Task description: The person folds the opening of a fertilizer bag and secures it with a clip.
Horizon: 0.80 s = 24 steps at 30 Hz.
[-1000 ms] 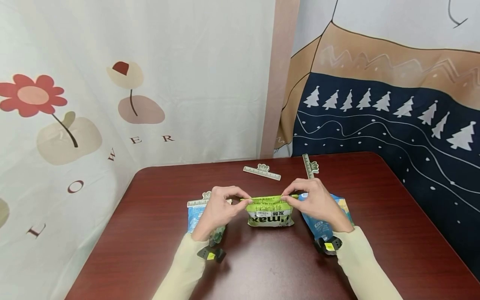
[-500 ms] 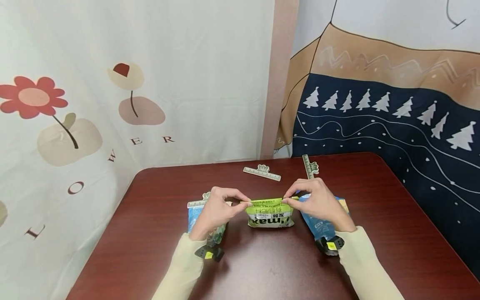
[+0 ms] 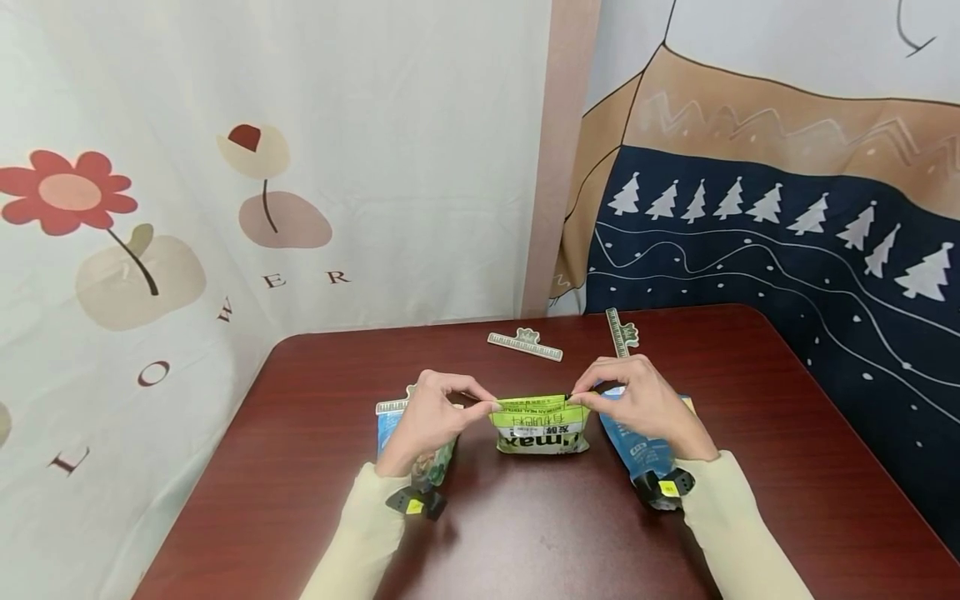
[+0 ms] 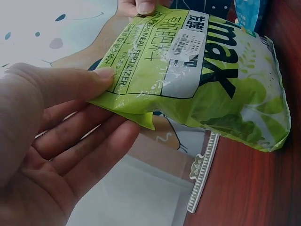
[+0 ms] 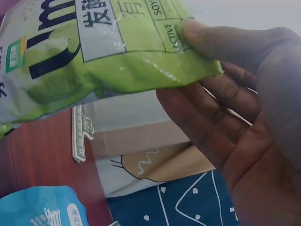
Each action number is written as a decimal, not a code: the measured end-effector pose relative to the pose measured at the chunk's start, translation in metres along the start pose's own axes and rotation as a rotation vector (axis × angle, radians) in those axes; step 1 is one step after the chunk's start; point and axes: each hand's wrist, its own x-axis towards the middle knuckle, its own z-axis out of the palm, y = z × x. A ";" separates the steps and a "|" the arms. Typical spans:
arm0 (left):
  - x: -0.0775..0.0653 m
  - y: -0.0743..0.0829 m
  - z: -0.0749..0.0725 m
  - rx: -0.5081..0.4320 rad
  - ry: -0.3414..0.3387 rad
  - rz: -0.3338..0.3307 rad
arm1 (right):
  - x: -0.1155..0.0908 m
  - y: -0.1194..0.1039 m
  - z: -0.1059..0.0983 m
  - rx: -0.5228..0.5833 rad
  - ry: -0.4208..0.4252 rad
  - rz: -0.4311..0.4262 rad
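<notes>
Gripping a green bag (image 3: 540, 431) by its top edge with both hands: pinching near one end with the left hand (image 3: 435, 417), thumb on the printed face and fingers behind, and near the other end with the right hand (image 3: 637, 400), thumb likewise in front. Holding it so at the middle of the worktop (image 3: 525, 533), about midway between left and right edges, with the top edge drawn straight and the lettering upside down in the head view. Wearing cream sleeves (image 3: 360, 521) and black wrist devices (image 3: 663, 486) with yellow tags. Partly covering, with the left hand, a blue-and-green bag (image 3: 387, 427), toward the worktop's left edge, with a pale clip (image 3: 392, 407) at its far side. Partly covering, with the right hand and wrist, a blue bag (image 3: 637, 450), toward the right edge. Facing, farther out, a slanted ruler-marked clip (image 3: 525, 343) near the middle of the far edge and a more steeply angled clip (image 3: 619, 333) nearer the far right corner. Backed by a flower-print curtain (image 3: 435, 167) and a navy tree-print cloth (image 3: 712, 242).
</notes>
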 end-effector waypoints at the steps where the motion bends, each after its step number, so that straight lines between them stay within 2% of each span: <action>1: 0.000 0.000 0.000 -0.007 -0.002 -0.015 | 0.000 0.000 -0.001 0.003 -0.003 0.018; 5: -0.001 0.001 0.000 -0.059 -0.012 -0.090 | -0.002 0.000 -0.003 0.003 -0.028 0.085; 8: -0.001 0.001 -0.002 -0.098 -0.027 -0.112 | -0.004 0.001 -0.006 0.005 -0.046 0.116; 13: 0.000 -0.001 -0.004 -0.107 -0.033 -0.103 | -0.005 0.002 -0.009 -0.004 -0.051 0.139; 20: 0.000 -0.003 -0.004 -0.079 -0.022 -0.074 | -0.004 0.001 -0.010 -0.023 -0.044 0.107; 24: 0.000 -0.003 -0.005 -0.084 -0.046 -0.078 | -0.005 0.001 -0.011 -0.013 -0.061 0.142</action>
